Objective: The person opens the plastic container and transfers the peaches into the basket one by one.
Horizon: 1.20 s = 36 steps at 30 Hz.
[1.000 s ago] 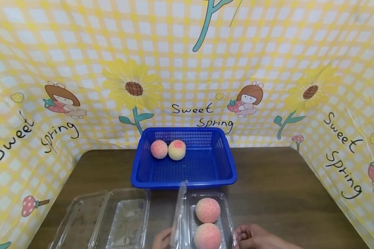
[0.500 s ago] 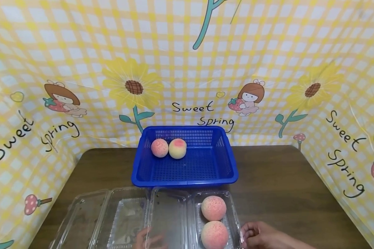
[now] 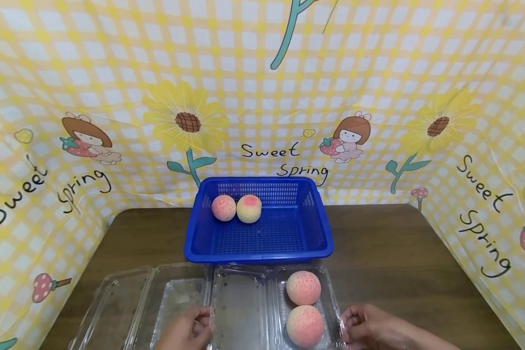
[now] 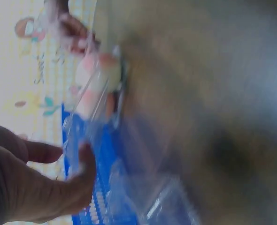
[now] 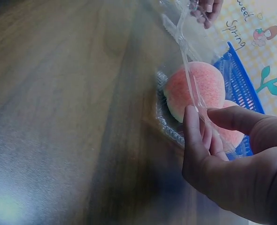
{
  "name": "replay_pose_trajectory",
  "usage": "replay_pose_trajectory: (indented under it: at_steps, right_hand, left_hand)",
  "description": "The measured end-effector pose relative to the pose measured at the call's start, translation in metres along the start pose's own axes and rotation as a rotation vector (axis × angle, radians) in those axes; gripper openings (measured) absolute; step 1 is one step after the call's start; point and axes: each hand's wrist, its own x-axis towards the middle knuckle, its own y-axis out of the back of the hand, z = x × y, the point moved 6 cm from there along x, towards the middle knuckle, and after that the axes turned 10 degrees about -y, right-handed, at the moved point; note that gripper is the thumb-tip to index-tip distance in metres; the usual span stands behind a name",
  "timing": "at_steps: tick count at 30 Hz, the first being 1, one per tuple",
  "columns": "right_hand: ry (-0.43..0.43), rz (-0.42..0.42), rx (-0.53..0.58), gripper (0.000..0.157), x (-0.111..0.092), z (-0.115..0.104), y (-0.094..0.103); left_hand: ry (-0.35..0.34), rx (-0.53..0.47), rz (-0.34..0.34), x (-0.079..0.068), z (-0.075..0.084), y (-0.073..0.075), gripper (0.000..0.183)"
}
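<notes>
A clear plastic clamshell container (image 3: 240,311) lies opened out at the front of the table, its lid half to the left. In its right half sit two pink-and-cream peaches (image 3: 305,324), one behind the other. My left hand (image 3: 187,329) holds the lid's left edge, thumb and fingers on either side of it in the left wrist view. At the opposite side, my right hand (image 3: 367,324) pinches the container's right rim between thumb and fingers, as the right wrist view shows beside the near peach (image 5: 197,86).
Behind the container stands a blue basket (image 3: 262,256) with two more peaches (image 3: 249,210) at its left. A second opened clear container (image 3: 113,311) lies on the left, beside the first. Patterned cloth (image 3: 262,97) rises behind the brown table (image 3: 389,262).
The lid, upright at first, has swung down to the left and lies flat. My left hand has moved left to its outer edge. The container with the peaches has shifted slightly right.
</notes>
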Motion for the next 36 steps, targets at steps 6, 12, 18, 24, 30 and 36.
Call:
replay_pose_trajectory:
  at_steps: [6, 12, 18, 24, 30, 36]
  right_hand:
    - [-0.027, 0.003, 0.023, 0.019, -0.001, -0.003, 0.004]
    - [-0.047, 0.073, 0.002, 0.022, 0.0, -0.006, 0.01]
    - [-0.07, 0.115, -0.022, 0.022, 0.002, -0.008, 0.014]
    - [-0.082, 0.1, -0.019, 0.022, 0.001, -0.01, 0.014]
    - [-0.097, 0.119, -0.034, 0.021, 0.0, -0.014, 0.013]
    - [-0.084, 0.115, -0.042, 0.021, -0.001, -0.014, 0.013]
  left_hand:
    - [-0.052, 0.053, 0.009, 0.01, 0.011, 0.011, 0.038]
    - [-0.125, 0.399, 0.151, 0.019, 0.018, 0.007, 0.041]
    - [-0.242, 0.658, 0.119, 0.026, 0.025, -0.007, 0.032]
    - [-0.227, 0.591, -0.005, 0.029, 0.026, -0.013, 0.04]
    - [-0.069, 0.613, -0.13, 0.035, 0.028, -0.024, 0.069]
    - [-0.098, 0.677, -0.187, 0.04, 0.03, -0.035, 0.011]
